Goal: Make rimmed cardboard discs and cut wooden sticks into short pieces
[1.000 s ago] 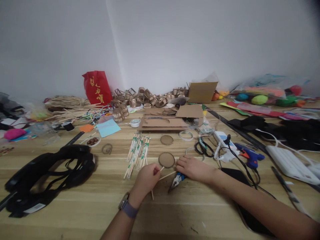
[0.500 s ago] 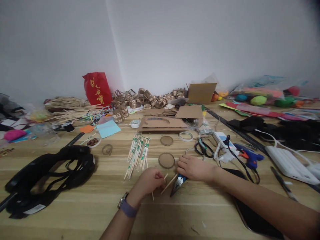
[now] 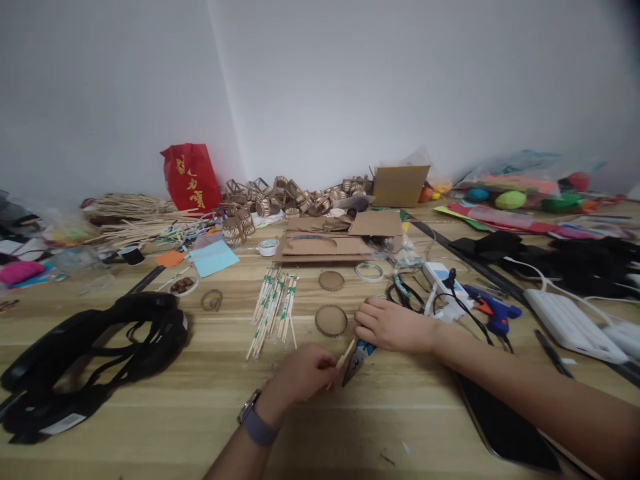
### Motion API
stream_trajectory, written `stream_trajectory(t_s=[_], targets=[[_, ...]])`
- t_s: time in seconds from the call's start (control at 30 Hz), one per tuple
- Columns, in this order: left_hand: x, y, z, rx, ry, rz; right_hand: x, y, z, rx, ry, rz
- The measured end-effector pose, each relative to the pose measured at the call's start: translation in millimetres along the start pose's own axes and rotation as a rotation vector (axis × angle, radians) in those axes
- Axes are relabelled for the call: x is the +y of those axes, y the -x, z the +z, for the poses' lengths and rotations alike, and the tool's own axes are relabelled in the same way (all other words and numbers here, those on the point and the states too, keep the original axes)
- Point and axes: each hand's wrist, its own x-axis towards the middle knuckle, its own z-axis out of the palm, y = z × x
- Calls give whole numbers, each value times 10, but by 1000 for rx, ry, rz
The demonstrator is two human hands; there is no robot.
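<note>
My left hand (image 3: 305, 372), with a watch on its wrist, is closed in a pinch on a pale wooden chopstick (image 3: 344, 357) just left of the pliers. Its fingertips are blurred, so I cannot tell whether a second piece is between them. Wrapped around the blue handles of the pliers (image 3: 356, 363) is my right hand (image 3: 393, 325); the dark jaws point toward me on the table. Left of both hands lie several wrapped chopsticks (image 3: 273, 303) with green print. Beyond the hands sit two round cardboard discs (image 3: 331, 321) with ridged edges.
A black strapped device (image 3: 95, 360) lies at left. At right are a blue glue gun (image 3: 495, 310), a white power strip (image 3: 445, 283), cables and a black tablet-like slab (image 3: 505, 427). Cardboard sheets (image 3: 325, 247) and small wooden models (image 3: 295, 197) stand farther back.
My left hand has moved right and slightly down, up to the chopstick beside the pliers. My right hand stays on the pliers. The view has shifted slightly.
</note>
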Motion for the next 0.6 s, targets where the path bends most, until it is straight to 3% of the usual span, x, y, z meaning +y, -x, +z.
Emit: stream_trajectory(t_s=[0.07,0.13,0.23,0.33,0.43,0.6], targets=[[3,-20,1,5,79,14,-19,22,-6,21,-44,70],[-15,-57,2,56,230,2,-127,24,17,70,-154,248],[-61,-109,10,179,466,-30,-452,-40,95,217,-453,583],[-93,-134,40,231,593,-37,-808,-159,165,379,-796,780],[-73,-132,92,249,647,-43,-993,-250,181,393,-937,857],[47,-92,189,183,692,-7,-981,-249,211,424,-989,938]])
